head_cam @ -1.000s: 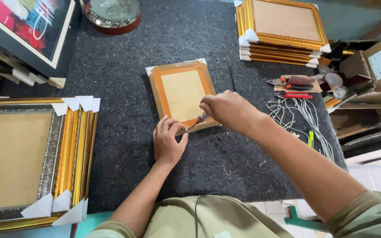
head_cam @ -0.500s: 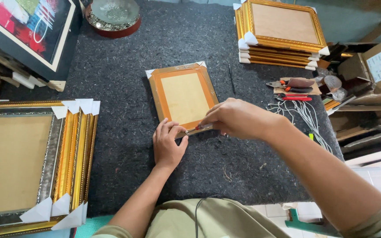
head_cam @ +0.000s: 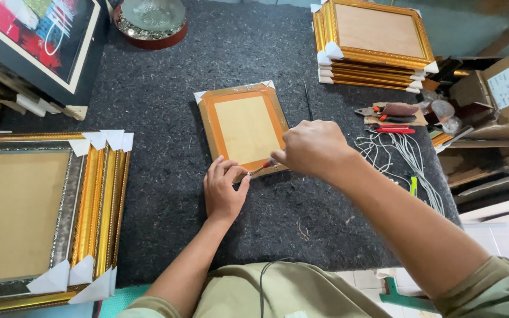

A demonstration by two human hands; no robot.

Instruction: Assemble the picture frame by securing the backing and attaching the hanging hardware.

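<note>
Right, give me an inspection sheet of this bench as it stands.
Surface: dark felt mat, lint-flecked.
Job's things: small orange frame lying face down; red-handled tool at its near edge.
Clutter: gold frame stacks and, pliers, glass bowl.
Grippers: left hand steadies the frame's near edge; right hand grips the tool.
Cables: white cords at right edge.
Surroundings: cardboard boxes, framed painting.

Small frame [head_cam: 244,126] orange border, tan backing; table mat [head_cam: 166,106] dark grey, flecked; stacked frames [head_cam: 378,44] gold, white corners.
</note>
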